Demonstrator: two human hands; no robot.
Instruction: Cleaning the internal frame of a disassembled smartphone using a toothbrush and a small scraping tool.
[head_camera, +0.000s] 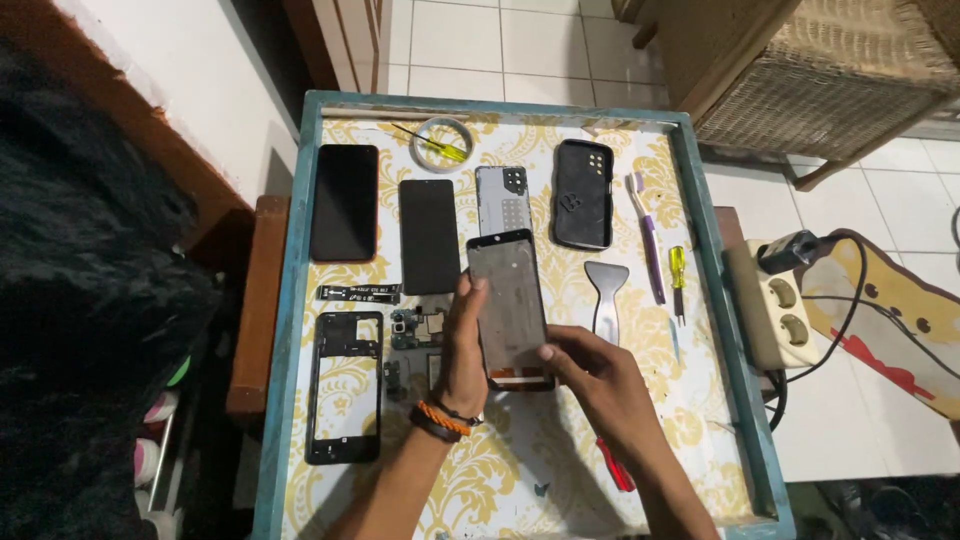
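Phone with dark screen (344, 202): upper left of the tray, lying flat, long axis running up the frame.
Empty black frame (343, 387): lower left, a hollow rectangle with the patterned tray lining showing through.
Flex strip (358, 293): a short dark bar lying crosswise between those two.
Black display panel (429, 236): centre left, flat, well apart from the hands.
Small circuit boards (418, 328): just left of the left wrist, partly hidden by it.
Left hand (461, 355): fingers closed round the left long edge of the grey phone panel (508, 305), thumb at its side; a firm pinch, a banded wrist below.
Grey phone panel, place: centre of the frame, lifted above the tray (296, 300).
Grey phone panel, heading: long axis near vertical in the frame, upper end tipped slightly left, dull face to the camera, dark strip at the lower end.
Grey phone panel, handling: I judge it light, thin, stiff but easily flexed or cracked; best gripped by the long edges, not the face.
Right hand (590, 375): fingertips curled onto the panel's lower right corner, lightly pinching it.
Flat scraper (605, 295): right of the panel, handle toward the bottom.
Black case (583, 194): upper centre right, camera holes uppermost.
Small yellow-handled screwdriver (677, 280): far right, upright.
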